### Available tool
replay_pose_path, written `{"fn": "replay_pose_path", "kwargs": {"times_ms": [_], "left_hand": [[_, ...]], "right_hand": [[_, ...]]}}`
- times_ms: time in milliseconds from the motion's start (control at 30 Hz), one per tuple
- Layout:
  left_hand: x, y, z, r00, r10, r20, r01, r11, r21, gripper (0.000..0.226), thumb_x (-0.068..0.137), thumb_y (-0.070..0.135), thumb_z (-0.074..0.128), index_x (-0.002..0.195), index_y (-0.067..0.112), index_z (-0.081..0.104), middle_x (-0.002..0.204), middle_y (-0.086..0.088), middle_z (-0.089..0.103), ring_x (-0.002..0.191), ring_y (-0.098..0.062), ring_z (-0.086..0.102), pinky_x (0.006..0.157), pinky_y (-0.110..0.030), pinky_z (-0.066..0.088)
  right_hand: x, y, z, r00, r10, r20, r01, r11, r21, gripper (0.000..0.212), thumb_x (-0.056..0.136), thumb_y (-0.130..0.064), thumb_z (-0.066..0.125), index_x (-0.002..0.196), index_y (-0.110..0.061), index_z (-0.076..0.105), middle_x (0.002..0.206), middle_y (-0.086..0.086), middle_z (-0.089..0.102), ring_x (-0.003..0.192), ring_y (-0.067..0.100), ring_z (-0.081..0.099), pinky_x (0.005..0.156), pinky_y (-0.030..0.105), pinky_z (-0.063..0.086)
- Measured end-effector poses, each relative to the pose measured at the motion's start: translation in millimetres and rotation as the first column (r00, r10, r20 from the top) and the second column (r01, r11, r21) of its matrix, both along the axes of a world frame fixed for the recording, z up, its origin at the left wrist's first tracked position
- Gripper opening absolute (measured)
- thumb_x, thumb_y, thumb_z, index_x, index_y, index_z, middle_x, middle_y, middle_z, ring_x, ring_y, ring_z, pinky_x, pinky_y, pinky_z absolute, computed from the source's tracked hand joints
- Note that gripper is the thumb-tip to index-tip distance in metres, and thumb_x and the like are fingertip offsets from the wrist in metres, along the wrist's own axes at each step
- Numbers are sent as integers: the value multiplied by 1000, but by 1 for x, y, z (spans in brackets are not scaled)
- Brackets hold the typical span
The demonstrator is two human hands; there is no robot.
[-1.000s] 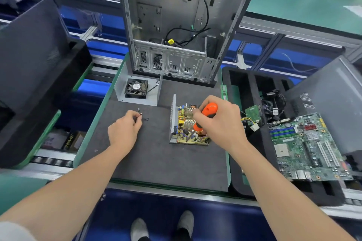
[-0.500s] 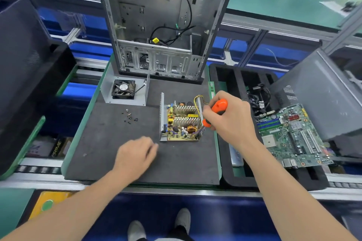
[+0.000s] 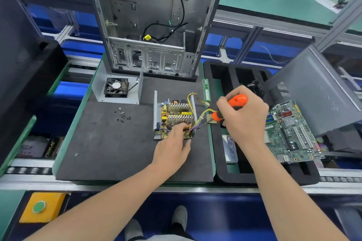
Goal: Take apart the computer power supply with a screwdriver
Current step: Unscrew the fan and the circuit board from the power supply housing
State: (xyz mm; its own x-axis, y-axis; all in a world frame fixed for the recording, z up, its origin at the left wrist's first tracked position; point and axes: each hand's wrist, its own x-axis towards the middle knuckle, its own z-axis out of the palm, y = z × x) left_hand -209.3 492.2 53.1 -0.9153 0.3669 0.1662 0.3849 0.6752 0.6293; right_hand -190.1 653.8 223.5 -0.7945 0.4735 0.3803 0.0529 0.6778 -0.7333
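The left hand [image 3: 172,148] has come across the dark mat [image 3: 109,143] from its near left part and now rests on the near right corner of the power supply [image 3: 176,117]. Its fingers lie loosely spread on the board, likely to pin the unit down while a screw is turned. Whether the thumb hooks the near edge cannot be told.

The power supply itself sits open in the middle of the mat, heat sinks and yellow wires exposed.

Just right of it, the right hand [image 3: 242,121] is wrapped tight around the orange screwdriver [image 3: 238,100]. The shaft slants down toward the power supply's near right corner, probably aiming at a board screw there.

Left of the power supply and well apart, loose screws [image 3: 122,115] lie gathered, seemingly set aside so they are not lost. Beyond them, far left of the unit, stands the removed cover with its fan [image 3: 116,87]. Farthest behind is the emptied computer case [image 3: 154,25].
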Motion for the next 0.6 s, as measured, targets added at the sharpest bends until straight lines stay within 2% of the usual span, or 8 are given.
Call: {"fn": "replay_pose_path", "kwargs": {"times_ms": [100,167,267,400,433,500,567,600], "left_hand": [[-11,6,9,998,56,-10,-57,998,-20,41,97,39,65,131,26,46,122,5,43,74,-17,61,59,-29,45],[-17,7,16,999,5,-33,-5,1000,-18,26,98,34,66,120,21,58,118,4,47,76,-18,62,62,-31,50],[-20,8,21,998,-57,-22,58,998,28,13,100,23,63,110,16,63,108,2,58,79,-22,63,69,-37,54],[-23,10,16,996,-73,56,66,992,107,3,101,18,58,104,17,60,93,4,60,75,-20,58,70,-42,54],[-24,11,14,993,-68,95,54,988,145,3,103,20,57,100,19,58,88,6,60,74,-18,58,69,-41,54],[-25,11,12,986,-28,162,-8,976,216,11,105,23,54,94,22,55,81,7,62,71,-17,61,64,-38,54],[-27,14,9,972,32,233,-103,948,300,15,107,24,51,93,21,56,78,3,64,66,-17,66,58,-34,58],[-28,15,9,962,57,267,-150,928,342,16,107,24,50,93,21,56,76,0,64,63,-16,67,55,-31,59]], "right_hand": [[2,6,0,1000,-20,7,20,998,-58,16,80,-25,71,68,-24,61,59,-3,66,54,17,68,58,48,59],[4,7,1,998,-58,-20,57,996,-62,16,79,-25,71,67,-23,61,59,-4,65,54,15,67,59,45,57],[7,10,6,990,-117,-74,114,993,-40,16,78,-26,70,66,-22,59,58,-7,62,54,13,64,61,40,54],[8,16,7,993,-113,-41,111,992,-52,17,79,-22,71,67,-19,60,55,-2,61,55,22,66,61,49,56],[8,17,6,994,-106,-37,104,993,-61,17,79,-22,71,66,-19,60,54,-2,62,55,21,67,61,48,56],[8,19,6,994,-97,-44,94,994,-57,16,78,-23,70,65,-21,60,54,-2,62,53,14,65,60,37,55],[9,20,5,995,-83,-54,81,996,-43,15,76,-26,68,65,-21,59,55,-3,62,55,10,63,57,25,49],[10,21,4,996,-77,-51,74,996,-43,15,76,-28,68,65,-22,59,55,-4,63,56,9,63,56,23,48]]}}
